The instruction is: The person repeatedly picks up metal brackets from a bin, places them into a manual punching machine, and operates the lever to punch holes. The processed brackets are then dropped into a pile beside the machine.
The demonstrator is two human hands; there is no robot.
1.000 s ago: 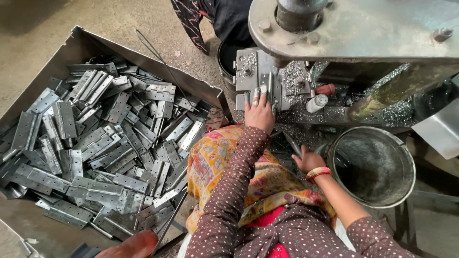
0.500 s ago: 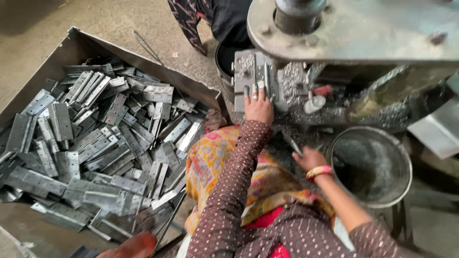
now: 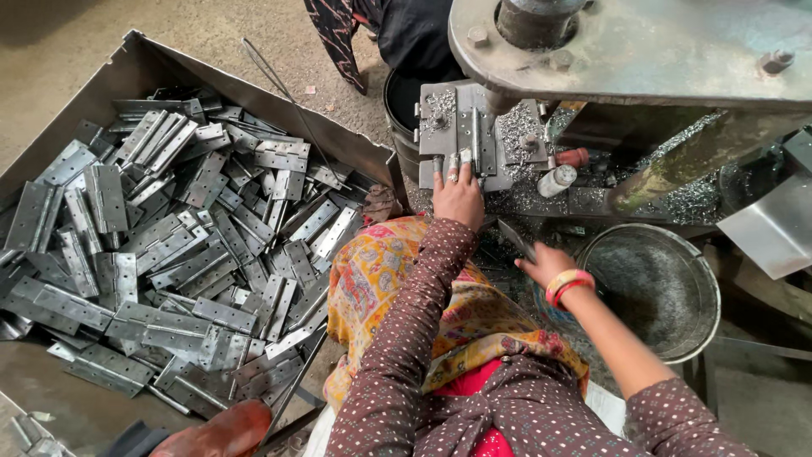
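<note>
Since the earlier frame, barely shifted. Near right, right hand (image 3: 541, 264) closed on a thin dark metal strip (image 3: 516, 239), beside the round grey metal bucket (image 3: 706, 292). Farther, left hand (image 3: 458, 195) with fingers spread on the flat grey hinge plate (image 3: 476, 140) at the press, possibly pinching it. Far left, tray of loose steel hinges (image 3: 169, 254).

Hinges (image 3: 194, 254): dull grey metal, smooth. Press plate (image 3: 469, 135) under the left hand (image 3: 458, 196): matt steel, swarf-strewn. Bucket (image 3: 655, 288) beside the right hand (image 3: 541, 262): tarnished metal.
</note>
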